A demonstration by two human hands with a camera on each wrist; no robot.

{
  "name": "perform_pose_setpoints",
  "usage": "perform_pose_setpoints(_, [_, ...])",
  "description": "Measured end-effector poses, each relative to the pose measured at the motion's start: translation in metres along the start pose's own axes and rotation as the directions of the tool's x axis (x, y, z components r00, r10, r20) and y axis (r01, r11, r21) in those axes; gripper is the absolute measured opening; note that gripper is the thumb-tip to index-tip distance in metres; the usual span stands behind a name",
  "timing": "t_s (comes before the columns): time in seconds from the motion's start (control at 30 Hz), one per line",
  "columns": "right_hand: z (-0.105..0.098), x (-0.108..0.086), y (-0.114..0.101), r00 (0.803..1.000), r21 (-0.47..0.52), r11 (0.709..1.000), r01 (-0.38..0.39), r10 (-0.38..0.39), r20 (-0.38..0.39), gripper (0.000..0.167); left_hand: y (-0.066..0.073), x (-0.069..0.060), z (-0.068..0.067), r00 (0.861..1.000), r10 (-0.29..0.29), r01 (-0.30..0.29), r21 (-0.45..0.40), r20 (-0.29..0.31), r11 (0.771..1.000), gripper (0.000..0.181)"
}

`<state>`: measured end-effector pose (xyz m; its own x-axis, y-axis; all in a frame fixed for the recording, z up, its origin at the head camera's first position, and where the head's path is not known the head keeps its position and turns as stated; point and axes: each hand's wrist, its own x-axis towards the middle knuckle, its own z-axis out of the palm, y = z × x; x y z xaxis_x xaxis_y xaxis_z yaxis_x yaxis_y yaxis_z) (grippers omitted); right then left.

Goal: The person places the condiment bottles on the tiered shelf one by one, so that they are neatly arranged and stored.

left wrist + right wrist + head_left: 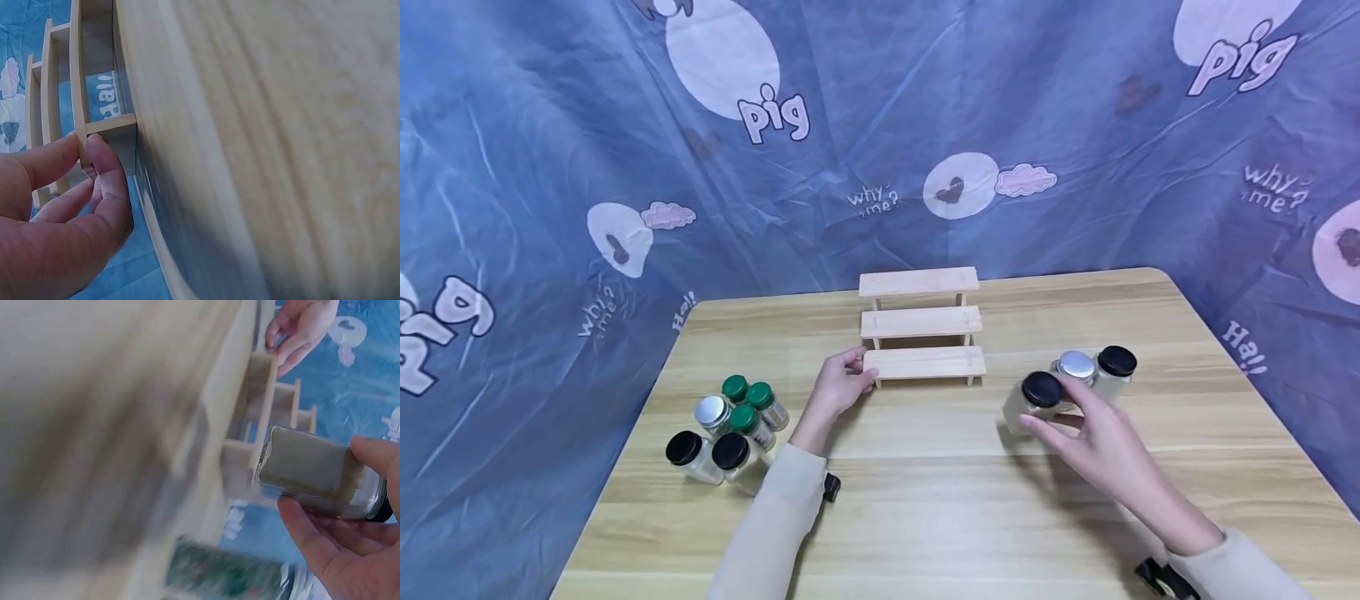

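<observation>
A three-tier wooden step rack (pixel 922 363) stands near the back of the table. My left hand (pixel 838 385) pinches the left end of its lowest step, thumb on top and fingers below, as the left wrist view shows. My right hand (pixel 1101 437) grips a spice jar (pixel 1028 406) with a black lid, to the right of the rack. Greyish-brown powder fills much of this clear jar (pixel 312 469) in the right wrist view, where it appears raised off the table. Just behind it are a silver-lidded jar (pixel 1076 367) and another black-lidded jar (pixel 1114 371).
On the left of the table (pixel 925 517) several jars stand grouped: green-lidded ones (pixel 762 395), a silver-lidded one (pixel 712 412) and black-lidded ones (pixel 685 448). They are close to my left forearm. A blue printed cloth (pixel 865 108) hangs behind the table and along its sides.
</observation>
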<state>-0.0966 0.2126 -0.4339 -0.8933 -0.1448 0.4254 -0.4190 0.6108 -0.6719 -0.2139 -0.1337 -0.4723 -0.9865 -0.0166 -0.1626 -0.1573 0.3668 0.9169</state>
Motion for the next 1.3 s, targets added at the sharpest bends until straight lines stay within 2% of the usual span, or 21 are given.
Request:
perform_pose_setpoints(0.13, [0.014, 0.030, -0.013, 0.999, -0.032, 0.999, 0.031, -0.030, 0.016, 0.045, 0.001, -0.001, 0.000, 1.000, -0.002, 0.002, 0.011, 0.011, 1.000, 0.056])
perform_pose_setpoints(0.23, [0.026, 0.057, -0.026, 0.999, 0.013, 0.999, 0.040, -0.040, 0.036, 0.044, 0.001, -0.001, 0.000, 1.000, 0.004, -0.004, 0.020, 0.019, 1.000, 0.057])
perform_pose_setpoints(0.37, [0.044, 0.097, -0.045, 0.997, 0.084, 0.996, 0.014, -0.020, 0.078, 0.048, 0.000, 0.000, 0.001, 1.000, 0.001, -0.002, 0.025, 0.023, 1.000, 0.058])
perform_pose_setpoints(0.6, [0.073, 0.164, -0.072, 0.995, 0.023, 0.999, 0.042, -0.044, 0.086, 0.056, 0.001, 0.001, 0.000, 1.000, 0.001, -0.001, 0.034, 0.014, 0.999, 0.058])
perform_pose_setpoints(0.77, [0.092, 0.199, -0.081, 0.997, -0.034, 0.998, 0.054, -0.052, 0.056, 0.055, 0.003, 0.000, 0.001, 1.000, 0.005, -0.005, 0.060, 0.011, 0.998, 0.056])
perform_pose_setpoints(1.03, [0.113, 0.231, -0.088, 0.998, -0.123, 0.992, 0.024, -0.016, 0.061, 0.051, 0.005, -0.002, 0.001, 1.000, 0.000, 0.001, 0.119, -0.005, 0.993, 0.055])
perform_pose_setpoints(1.13, [0.119, 0.237, -0.089, 0.998, -0.121, 0.993, 0.000, 0.007, 0.060, 0.051, 0.006, -0.002, 0.000, 1.000, 0.000, 0.001, 0.124, -0.011, 0.992, 0.055])
perform_pose_setpoints(1.3, [0.128, 0.244, -0.089, 0.994, -0.091, 0.992, -0.083, 0.089, 0.059, 0.054, 0.006, -0.002, 0.001, 1.000, -0.009, 0.010, 0.111, -0.016, 0.994, 0.055])
